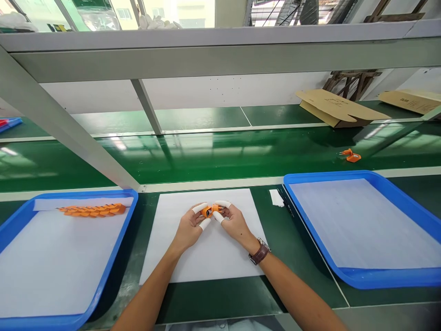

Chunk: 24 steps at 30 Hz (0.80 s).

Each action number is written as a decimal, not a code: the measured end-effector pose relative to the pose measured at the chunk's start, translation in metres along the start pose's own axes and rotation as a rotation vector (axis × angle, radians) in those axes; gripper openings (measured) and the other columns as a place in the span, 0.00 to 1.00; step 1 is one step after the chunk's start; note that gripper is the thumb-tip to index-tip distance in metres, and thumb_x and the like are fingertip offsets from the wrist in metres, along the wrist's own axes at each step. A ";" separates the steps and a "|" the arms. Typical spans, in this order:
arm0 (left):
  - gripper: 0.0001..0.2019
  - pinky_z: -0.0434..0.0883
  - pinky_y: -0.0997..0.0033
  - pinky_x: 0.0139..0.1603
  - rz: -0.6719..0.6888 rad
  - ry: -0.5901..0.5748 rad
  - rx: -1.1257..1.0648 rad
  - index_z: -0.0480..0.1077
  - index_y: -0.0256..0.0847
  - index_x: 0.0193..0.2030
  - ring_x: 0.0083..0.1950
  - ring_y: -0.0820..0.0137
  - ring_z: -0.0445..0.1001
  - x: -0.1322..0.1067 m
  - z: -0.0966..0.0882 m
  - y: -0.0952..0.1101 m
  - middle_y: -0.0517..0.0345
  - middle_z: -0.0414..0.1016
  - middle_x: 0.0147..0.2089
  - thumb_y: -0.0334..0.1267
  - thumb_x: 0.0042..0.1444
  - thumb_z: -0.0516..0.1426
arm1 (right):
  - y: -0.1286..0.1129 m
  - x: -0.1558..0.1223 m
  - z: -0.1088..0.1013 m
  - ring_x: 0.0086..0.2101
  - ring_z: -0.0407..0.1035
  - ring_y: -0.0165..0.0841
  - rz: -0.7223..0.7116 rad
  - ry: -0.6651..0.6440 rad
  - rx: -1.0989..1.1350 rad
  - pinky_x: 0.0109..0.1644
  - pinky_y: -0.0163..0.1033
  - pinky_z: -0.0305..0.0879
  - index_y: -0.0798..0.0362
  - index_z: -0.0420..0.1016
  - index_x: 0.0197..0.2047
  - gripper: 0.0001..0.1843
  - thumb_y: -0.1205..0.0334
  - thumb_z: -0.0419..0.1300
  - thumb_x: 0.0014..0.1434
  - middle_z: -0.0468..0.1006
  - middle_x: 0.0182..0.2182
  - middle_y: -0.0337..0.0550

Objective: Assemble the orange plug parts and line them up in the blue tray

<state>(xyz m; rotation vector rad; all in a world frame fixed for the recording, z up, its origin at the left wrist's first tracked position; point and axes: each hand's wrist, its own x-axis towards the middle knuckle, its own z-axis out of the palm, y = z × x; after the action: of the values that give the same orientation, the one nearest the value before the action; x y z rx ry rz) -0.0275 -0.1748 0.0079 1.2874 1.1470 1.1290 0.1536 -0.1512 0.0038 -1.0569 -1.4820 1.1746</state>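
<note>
- While the left hand (189, 226) clamps white-capped fingers on a small orange plastic piece (211, 210) near centre frame, the right hand (236, 225) pinches its right end
- Rectangular blue plastic tray (396, 278), lower right

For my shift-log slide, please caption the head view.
Left hand and right hand hold a small orange piece above a white sheet between two blue trays.

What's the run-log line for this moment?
left hand: holding orange piece | right hand: holding same piece | orange row: in left tray
</note>
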 end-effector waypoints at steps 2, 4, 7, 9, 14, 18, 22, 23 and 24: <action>0.22 0.76 0.57 0.59 0.076 0.034 0.141 0.71 0.45 0.59 0.57 0.61 0.76 0.000 -0.002 -0.001 0.51 0.71 0.63 0.40 0.57 0.63 | 0.000 0.000 -0.003 0.43 0.74 0.38 -0.011 0.012 -0.029 0.50 0.47 0.73 0.49 0.74 0.52 0.15 0.62 0.61 0.61 0.78 0.46 0.46; 0.20 0.79 0.56 0.54 0.170 0.086 0.327 0.72 0.48 0.58 0.50 0.64 0.79 0.000 -0.003 -0.004 0.53 0.73 0.60 0.41 0.59 0.63 | -0.001 0.000 -0.004 0.41 0.73 0.37 -0.048 0.001 -0.081 0.47 0.45 0.72 0.49 0.75 0.50 0.13 0.62 0.60 0.61 0.77 0.44 0.45; 0.19 0.81 0.57 0.46 0.278 0.117 0.492 0.72 0.52 0.58 0.42 0.67 0.78 -0.001 -0.004 -0.010 0.54 0.75 0.57 0.40 0.59 0.62 | -0.001 -0.002 -0.004 0.37 0.72 0.35 -0.126 -0.039 -0.164 0.42 0.42 0.71 0.48 0.75 0.50 0.13 0.64 0.59 0.62 0.76 0.40 0.43; 0.19 0.82 0.58 0.44 0.317 0.110 0.524 0.72 0.52 0.58 0.41 0.67 0.78 -0.001 -0.005 -0.013 0.55 0.75 0.56 0.39 0.60 0.62 | -0.001 -0.003 -0.003 0.36 0.71 0.34 -0.156 -0.062 -0.182 0.39 0.41 0.71 0.48 0.74 0.51 0.14 0.66 0.58 0.62 0.75 0.40 0.42; 0.18 0.82 0.60 0.45 0.354 0.125 0.559 0.72 0.50 0.56 0.42 0.68 0.79 -0.002 -0.003 -0.016 0.55 0.76 0.54 0.36 0.58 0.63 | 0.000 -0.003 -0.002 0.34 0.70 0.33 -0.143 -0.096 -0.193 0.36 0.39 0.70 0.48 0.72 0.50 0.13 0.66 0.58 0.62 0.74 0.39 0.42; 0.17 0.82 0.59 0.46 0.346 0.147 0.566 0.73 0.48 0.54 0.44 0.66 0.80 -0.001 0.000 -0.012 0.54 0.77 0.52 0.35 0.58 0.64 | 0.000 0.000 -0.004 0.34 0.70 0.32 -0.098 -0.109 -0.220 0.35 0.38 0.70 0.49 0.72 0.47 0.11 0.67 0.58 0.60 0.74 0.38 0.41; 0.16 0.82 0.60 0.45 0.360 0.158 0.573 0.74 0.47 0.53 0.44 0.66 0.80 -0.001 0.003 -0.010 0.54 0.78 0.52 0.34 0.57 0.64 | 0.000 0.002 -0.006 0.33 0.71 0.32 -0.054 -0.120 -0.223 0.36 0.39 0.69 0.49 0.73 0.45 0.10 0.67 0.58 0.60 0.74 0.37 0.40; 0.17 0.82 0.60 0.45 0.372 0.160 0.578 0.73 0.47 0.53 0.44 0.66 0.80 0.000 0.003 -0.011 0.54 0.78 0.52 0.34 0.57 0.64 | 0.000 0.002 -0.006 0.33 0.71 0.32 -0.044 -0.124 -0.217 0.36 0.39 0.69 0.49 0.73 0.45 0.10 0.67 0.58 0.61 0.74 0.37 0.41; 0.17 0.83 0.61 0.45 0.386 0.164 0.587 0.73 0.47 0.53 0.44 0.67 0.80 0.000 0.003 -0.012 0.54 0.78 0.52 0.34 0.57 0.64 | 0.000 0.002 -0.006 0.33 0.71 0.32 -0.038 -0.127 -0.212 0.36 0.39 0.69 0.49 0.73 0.46 0.10 0.67 0.57 0.61 0.74 0.38 0.41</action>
<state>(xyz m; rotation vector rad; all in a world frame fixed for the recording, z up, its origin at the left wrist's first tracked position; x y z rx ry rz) -0.0244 -0.1749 -0.0041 1.9595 1.4577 1.2375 0.1595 -0.1479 0.0052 -1.1072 -1.7488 1.0924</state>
